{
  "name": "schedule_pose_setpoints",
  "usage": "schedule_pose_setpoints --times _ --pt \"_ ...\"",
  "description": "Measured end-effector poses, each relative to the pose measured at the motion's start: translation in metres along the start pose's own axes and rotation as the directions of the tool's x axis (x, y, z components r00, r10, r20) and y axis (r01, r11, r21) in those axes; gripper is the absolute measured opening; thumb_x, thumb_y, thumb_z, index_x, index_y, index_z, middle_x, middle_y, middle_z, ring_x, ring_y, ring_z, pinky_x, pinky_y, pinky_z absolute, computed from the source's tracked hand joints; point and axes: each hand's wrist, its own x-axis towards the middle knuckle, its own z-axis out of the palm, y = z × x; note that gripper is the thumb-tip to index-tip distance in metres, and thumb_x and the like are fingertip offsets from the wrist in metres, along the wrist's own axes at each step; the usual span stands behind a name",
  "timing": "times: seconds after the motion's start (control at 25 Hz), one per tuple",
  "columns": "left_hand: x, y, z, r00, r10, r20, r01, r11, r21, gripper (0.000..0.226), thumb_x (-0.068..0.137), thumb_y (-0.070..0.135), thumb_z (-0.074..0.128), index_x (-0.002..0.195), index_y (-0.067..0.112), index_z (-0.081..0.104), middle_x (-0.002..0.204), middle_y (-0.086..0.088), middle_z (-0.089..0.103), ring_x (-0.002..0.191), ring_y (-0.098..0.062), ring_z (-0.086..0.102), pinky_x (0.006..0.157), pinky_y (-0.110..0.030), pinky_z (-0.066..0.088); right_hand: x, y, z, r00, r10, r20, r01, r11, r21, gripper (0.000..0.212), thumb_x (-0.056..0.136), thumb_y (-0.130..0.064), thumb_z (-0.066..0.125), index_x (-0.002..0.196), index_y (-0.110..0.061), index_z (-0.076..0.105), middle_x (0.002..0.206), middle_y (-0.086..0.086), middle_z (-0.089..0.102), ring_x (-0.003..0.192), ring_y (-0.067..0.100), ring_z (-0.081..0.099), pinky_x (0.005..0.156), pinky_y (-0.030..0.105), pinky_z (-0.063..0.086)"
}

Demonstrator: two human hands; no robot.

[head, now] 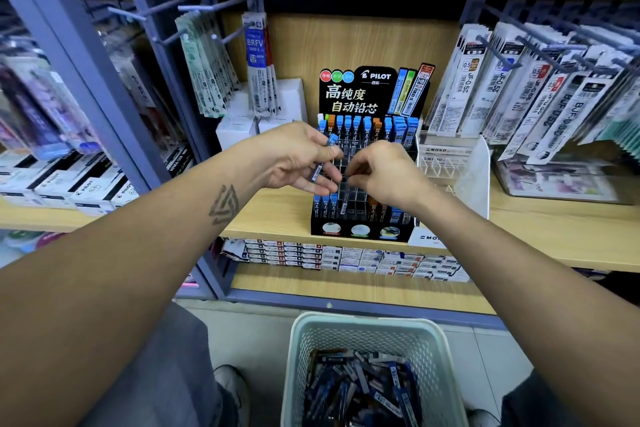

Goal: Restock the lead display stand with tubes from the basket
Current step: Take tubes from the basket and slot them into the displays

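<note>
The black PILOT lead display stand (363, 180) with its grid of slots sits on the pale wooden shelf (554, 236), blue- and orange-capped tubes filling its back and front rows. Over its middle, the left hand (298, 159) pinches a dark blue-capped lead tube (323, 158) tilted. The right hand (384, 175) curls just beside it; whether it grips anything cannot be told. Below, on the floor, the pale green perforated plastic basket (367, 329) holds loose tubes.

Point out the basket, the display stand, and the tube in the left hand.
basket (437, 343), head view, on its right rim.
display stand (358, 95), head view, on its black header card.
tube (325, 157), head view, on its middle, held between the left hand's (298, 158) fingers.
</note>
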Motion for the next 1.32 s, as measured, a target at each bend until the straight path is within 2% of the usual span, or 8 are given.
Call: schedule_pose_setpoints --times 0.52,0.6,0.68,0.76,0.84,1.0,1.16,1.32 --pt "-0.003 -0.004 -0.002 1.0 -0.025 -0.009 0.025 0.999 0.034 0.032 0.099 -0.01 0.048 0.131 -0.014 0.047 0.091 -0.03 0.07 0.075 -0.033 0.071 0.067 -0.038 0.064 -0.003 -0.002 0.025 0.998 -0.057 0.025 0.062 0.959 -0.278 0.012 0.089 -0.022 0.069 0.098 -0.024 0.076 0.097 0.004 0.072 0.09 0.029 0.067 0.074 0.04 0.058" --pt "-0.004 -0.004 -0.002 0.999 -0.045 0.022 0.044 0.998 0.038 0.033 0.097 -0.014 0.046 0.13 -0.016 0.048 0.092 -0.03 0.069 0.078 -0.033 0.071 0.07 -0.038 0.062 0.0 -0.001 0.017 0.999 -0.01 -0.035 0.005 0.99 -0.138 0.013 0.09 -0.02 0.068 0.098 -0.024 0.078 0.096 0.0 0.073 0.088 0.023 0.068 0.079 0.035 0.057" --pt "-0.006 -0.003 -0.001 0.996 -0.064 0.056 0.061 0.997 0.054 0.031 0.097 -0.014 0.045 0.128 -0.017 0.05 0.095 -0.03 0.069 0.082 -0.034 0.071 0.073 -0.038 0.062 0.001 -0.004 0.005 0.992 0.106 -0.07 -0.089 0.972 0.216 0.018 0.09 -0.013 0.069 0.105 -0.02 0.076 0.094 -0.004 0.074 0.084 0.016 0.069 0.081 0.03 0.055" --pt "-0.005 -0.003 0.0 0.993 -0.082 0.082 0.076 0.995 0.072 0.028 0.097 -0.014 0.045 0.125 -0.018 0.052 0.101 -0.033 0.069 0.089 -0.038 0.072 0.077 -0.04 0.062 -0.004 -0.007 -0.005 0.982 0.187 -0.009 -0.146 0.793 0.592 0.025 0.09 -0.006 0.069 0.114 -0.015 0.072 0.094 0.0 0.075 0.082 0.016 0.072 0.08 0.029 0.057" --pt "-0.004 -0.003 0.002 0.99 -0.094 0.109 0.085 0.993 0.086 0.026 0.098 -0.014 0.044 0.123 -0.018 0.053 0.106 -0.036 0.067 0.098 -0.041 0.071 0.081 -0.042 0.061 -0.007 -0.007 -0.008 0.986 0.165 -0.013 -0.109 0.707 0.699 0.025 0.088 -0.004 0.072 0.112 -0.012 0.073 0.093 0.005 0.076 0.082 0.017 0.073 0.081 0.03 0.059" --pt "0.0 -0.005 0.008 0.987 -0.094 0.131 0.075 0.987 0.144 0.022 0.098 -0.008 0.052 0.119 -0.012 0.056 0.109 -0.032 0.069 0.105 -0.042 0.07 0.087 -0.044 0.059 -0.01 -0.006 -0.012 0.99 0.133 -0.055 -0.063 0.746 0.663 0.012 0.084 -0.003 0.077 0.091 -0.012 0.076 0.083 0.005 0.075 0.076 0.013 0.069 0.079 0.03 0.059" --pt "0.008 -0.007 0.005 0.995 0.063 -0.073 -0.034 0.938 0.344 0.017 0.089 -0.003 0.068 0.105 -0.004 0.068 0.089 -0.02 0.074 0.08 -0.026 0.073 0.075 -0.034 0.062 -0.007 0.001 -0.021 0.99 0.116 -0.08 -0.061 0.863 0.502 0.013 0.083 -0.006 0.079 0.085 -0.018 0.075 0.084 0.003 0.074 0.079 0.014 0.069 0.082 0.033 0.06" --pt "0.009 -0.008 0.005 0.935 0.354 0.0 -0.257 0.679 0.688 0.011 0.086 0.001 0.071 0.092 0.007 0.078 0.075 0.0 0.072 0.062 -0.002 0.063 0.057 -0.013 0.048 -0.01 0.0 -0.01 0.998 0.032 -0.053 -0.026 0.992 0.125 0.012 0.082 -0.018 0.081 0.089 -0.023 0.073 0.082 -0.008 0.07 0.08 0.01 0.067 0.08 0.031 0.058"
